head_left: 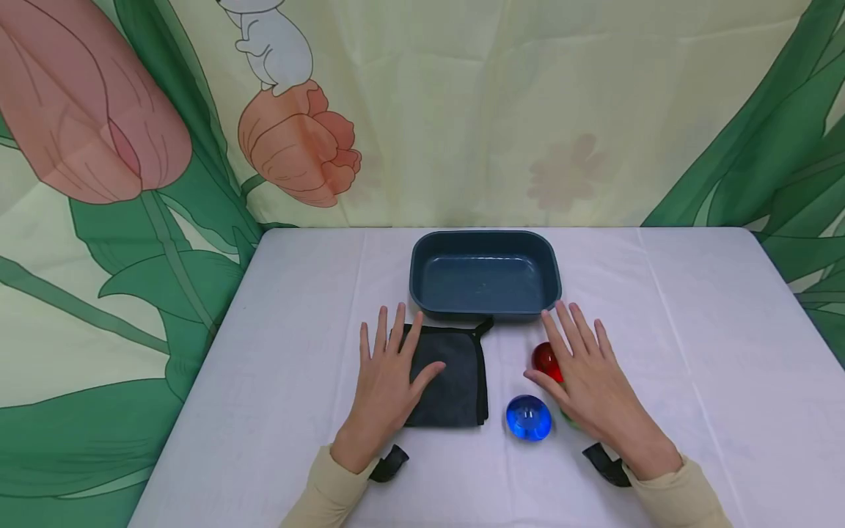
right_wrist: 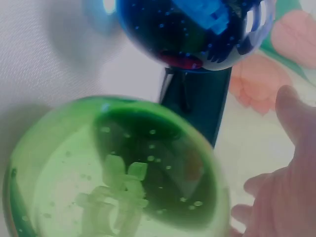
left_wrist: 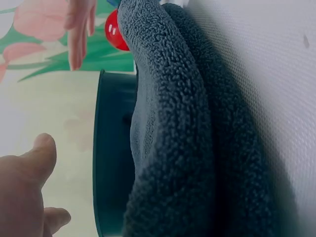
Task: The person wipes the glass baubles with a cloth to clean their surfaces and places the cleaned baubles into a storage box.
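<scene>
My left hand (head_left: pixel 386 381) is spread palm down over the left side of a folded dark grey towel (head_left: pixel 452 378), holding nothing. In the left wrist view the towel (left_wrist: pixel 173 123) shows a fuzzy terry surface. My right hand (head_left: pixel 590 381), also spread with straight fingers, hovers over a clear red ball (head_left: pixel 544 359) and a green ball, each partly hidden by it. A clear blue ball (head_left: pixel 529 418) lies left of that hand. Close up in the right wrist view, the green ball (right_wrist: pixel 118 173) shows small bubbles inside, with the blue ball (right_wrist: pixel 197 29) beyond it.
A dark blue rectangular basin (head_left: pixel 485 277) stands at the back middle of the white-covered table (head_left: pixel 317 293), just behind the towel. A black loop (head_left: pixel 484 327) sticks out from the towel's back corner. Behind the table hangs a flower-printed curtain (head_left: pixel 449 110).
</scene>
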`<state>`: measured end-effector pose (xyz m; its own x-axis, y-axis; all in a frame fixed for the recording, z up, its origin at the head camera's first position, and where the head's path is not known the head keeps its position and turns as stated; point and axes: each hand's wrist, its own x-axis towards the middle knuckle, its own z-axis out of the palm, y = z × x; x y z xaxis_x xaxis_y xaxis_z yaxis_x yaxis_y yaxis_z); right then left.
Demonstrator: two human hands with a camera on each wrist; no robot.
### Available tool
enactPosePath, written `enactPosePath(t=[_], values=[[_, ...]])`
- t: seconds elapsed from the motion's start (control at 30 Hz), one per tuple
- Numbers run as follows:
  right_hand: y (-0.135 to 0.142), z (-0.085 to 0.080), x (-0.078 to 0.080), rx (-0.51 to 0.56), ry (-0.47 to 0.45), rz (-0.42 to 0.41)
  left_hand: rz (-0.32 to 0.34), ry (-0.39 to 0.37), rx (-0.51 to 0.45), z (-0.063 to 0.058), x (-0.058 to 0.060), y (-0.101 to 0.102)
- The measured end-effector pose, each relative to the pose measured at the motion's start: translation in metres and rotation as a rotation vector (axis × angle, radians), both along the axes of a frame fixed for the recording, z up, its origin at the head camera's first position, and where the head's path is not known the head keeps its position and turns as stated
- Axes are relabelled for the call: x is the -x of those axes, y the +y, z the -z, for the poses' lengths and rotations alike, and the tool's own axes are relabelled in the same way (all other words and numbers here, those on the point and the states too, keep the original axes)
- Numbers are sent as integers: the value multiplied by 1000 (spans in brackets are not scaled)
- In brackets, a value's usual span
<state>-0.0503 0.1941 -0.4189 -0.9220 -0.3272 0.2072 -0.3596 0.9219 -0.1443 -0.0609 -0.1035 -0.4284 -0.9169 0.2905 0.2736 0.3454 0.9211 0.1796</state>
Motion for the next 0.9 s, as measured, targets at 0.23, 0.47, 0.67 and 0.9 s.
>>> enactPosePath(t=[0.23,0.47,0.67,0.9], values=[[-3,-8,-5,-24,-18,-37,1,-16,-53,-2,0,-3],[-3,-18,-10,2,-63,-100,5,-41,-160,-3,1,-7],[-3,-20,-14,26,-98,-144,-14,-73,-255,-3,1,-9],[-3,-25,-21,71,-113,-182,-54,-123,-313,0,1,-14]])
